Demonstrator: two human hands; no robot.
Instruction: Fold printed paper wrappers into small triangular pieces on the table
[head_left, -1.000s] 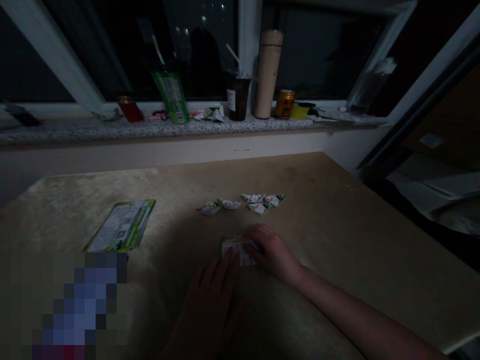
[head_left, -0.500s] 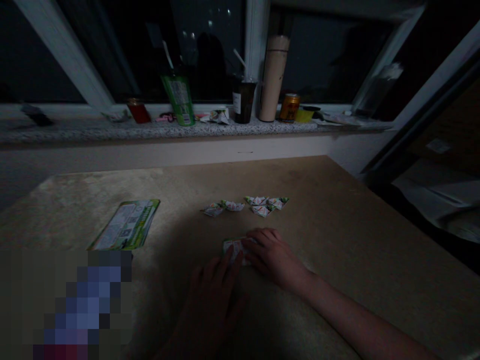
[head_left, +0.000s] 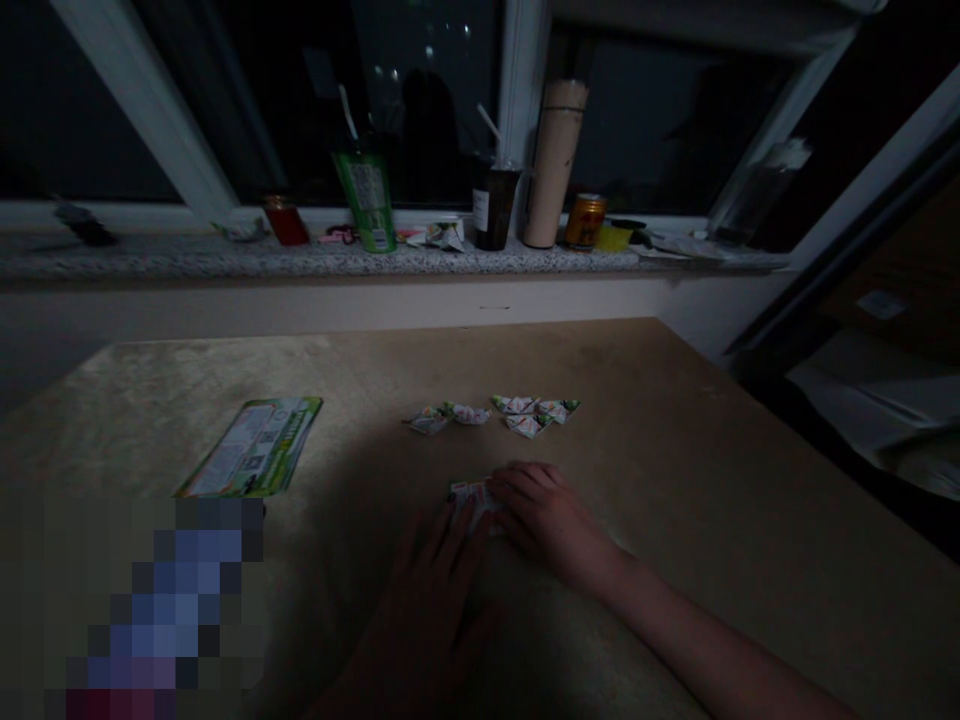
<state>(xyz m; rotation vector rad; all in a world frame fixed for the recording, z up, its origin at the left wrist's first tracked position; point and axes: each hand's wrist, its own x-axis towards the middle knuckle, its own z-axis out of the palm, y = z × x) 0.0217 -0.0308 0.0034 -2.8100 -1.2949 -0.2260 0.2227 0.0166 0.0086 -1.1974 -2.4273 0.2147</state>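
On the table (head_left: 637,440) a small piece of printed paper (head_left: 472,492) with white and green on it lies partly under both hands. My left hand (head_left: 439,580) is flat, in shadow, its fingers spread and their tips on the paper's lower left. My right hand (head_left: 547,515) rests over the paper's right part, fingers stretched out side by side and lying down; its thumb is hard to make out. Beyond the hands sit several small folded paper pieces: one group to the left (head_left: 448,416), another to the right (head_left: 534,413).
A larger green and white printed sheet (head_left: 259,447) lies to the left, beside a pixelated blue area. On the granite windowsill (head_left: 420,264) stand a green cup (head_left: 367,200), a dark cup with a straw (head_left: 495,207), a beige flask (head_left: 555,165) and an orange can (head_left: 584,222).
My left fingers have moved slightly up and right over the paper. My right hand stays at the paper's right side. The whole view has shifted a little.
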